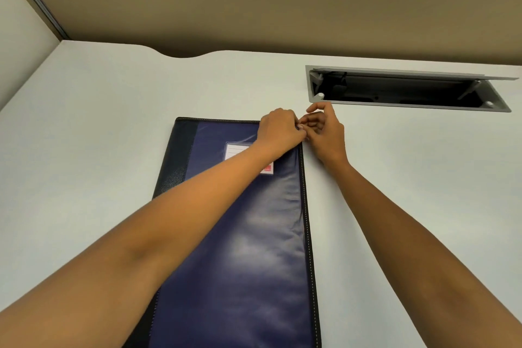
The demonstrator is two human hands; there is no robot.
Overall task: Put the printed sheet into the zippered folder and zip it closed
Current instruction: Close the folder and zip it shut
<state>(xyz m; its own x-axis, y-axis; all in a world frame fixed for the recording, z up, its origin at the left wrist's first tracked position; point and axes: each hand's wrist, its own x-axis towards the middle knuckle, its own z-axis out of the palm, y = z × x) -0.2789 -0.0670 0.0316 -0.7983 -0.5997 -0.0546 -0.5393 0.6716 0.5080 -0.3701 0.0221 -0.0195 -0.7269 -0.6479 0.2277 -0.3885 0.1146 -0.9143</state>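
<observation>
A dark blue zippered folder (248, 234) with black trim and a white label pocket lies flat on the pale desk (99, 121), its long side running away from me. Both hands meet at its far right corner. My left hand (279, 128) lies over that corner with its fingers curled onto the folder's edge. My right hand (324, 133) is just off the corner, thumb and fingers pinching something small there, apparently the zipper pull; the pull itself is hidden. No printed sheet is visible.
An open cable hatch (404, 90) with a raised grey lid is set in the desk at the far right. The desk's far edge has a curved notch (183, 55). A partition wall (17, 45) stands at the left.
</observation>
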